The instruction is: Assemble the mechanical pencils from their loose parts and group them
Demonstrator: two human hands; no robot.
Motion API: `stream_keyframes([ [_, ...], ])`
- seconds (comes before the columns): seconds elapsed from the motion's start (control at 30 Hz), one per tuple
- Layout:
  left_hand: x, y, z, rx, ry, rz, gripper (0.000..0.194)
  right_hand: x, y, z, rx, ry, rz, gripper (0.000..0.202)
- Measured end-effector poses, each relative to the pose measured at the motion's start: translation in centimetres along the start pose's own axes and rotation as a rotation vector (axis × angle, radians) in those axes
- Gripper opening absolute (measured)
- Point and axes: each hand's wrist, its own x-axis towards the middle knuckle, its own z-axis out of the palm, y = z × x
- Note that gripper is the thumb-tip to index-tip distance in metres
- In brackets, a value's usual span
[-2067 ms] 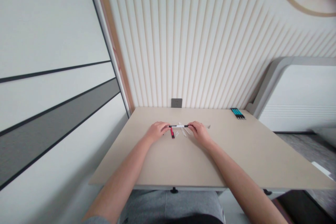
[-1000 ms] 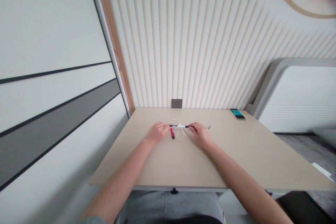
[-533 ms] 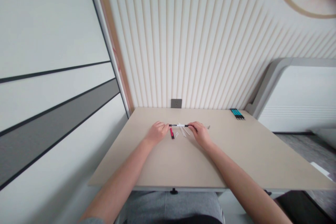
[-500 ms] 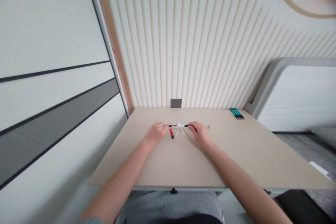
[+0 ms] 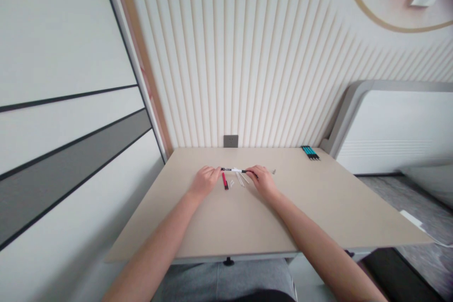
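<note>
Both of my hands hold a slim black-and-white pen (image 5: pixel 236 170) level above the table. My left hand (image 5: pixel 206 180) is closed, pinching its left black end between the fingertips. Wrapped round the right black end is my right hand (image 5: pixel 261 179), also closed. Just below the pen lie several thin white sticks (image 5: pixel 242 180), which look like pen refills. Left of them are small whitish pieces (image 5: pixel 231 183), too small to name. A red piece with a black end (image 5: pixel 224 181), like part of a pen, rests near my left fingertips.
The beige table (image 5: pixel 226 226) stands against a ribbed wall with a dark socket (image 5: pixel 230 141). Several teal-and-black pens (image 5: pixel 310 153) lie side by side at the back right. A small greyish thing (image 5: pixel 273 171) sits beyond my right hand. A white cabinet (image 5: pixel 71 160) borders the left.
The view has turned slightly right, so everything sits further left. The pen now tilts a little, its right end lower. Both hands keep their hold on it.
</note>
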Motion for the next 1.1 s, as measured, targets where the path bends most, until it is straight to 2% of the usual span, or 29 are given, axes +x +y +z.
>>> stream_keyframes([
  [0.13, -0.3, -0.8, 0.0, 0.01, 0.028, -0.092, 0.028, 0.1, 0.0, -0.1, -0.02, -0.007, -0.016, 0.019],
  [0.27, -0.4, -1.0, -0.1, -0.023, -0.023, -0.113, 0.028, 0.1, 0.1, -0.1, -0.02, -0.021, -0.034, 0.018],
  [0.43, -0.1, 0.0, -0.4, -0.106, -0.16, 0.009, 0.029, 0.0, -0.1, 0.1, 0.019, -0.023, -0.057, 0.02],
  [0.53, 0.0, 0.3, -0.4, -0.128, -0.202, 0.079, 0.027, 0.0, -0.3, 0.1, 0.046, -0.006, -0.052, 0.021],
  [0.9, -0.3, -0.5, 0.4, -0.09, -0.154, 0.031, 0.019, 0.0, 1.1, 0.5, 0.063, -0.025, -0.028, 0.025],
  [1.1, -0.2, -0.3, 0.5, -0.101, -0.139, 0.027, 0.02, 0.0, 1.3, 0.5, 0.025, 0.009, -0.005, 0.026],
])
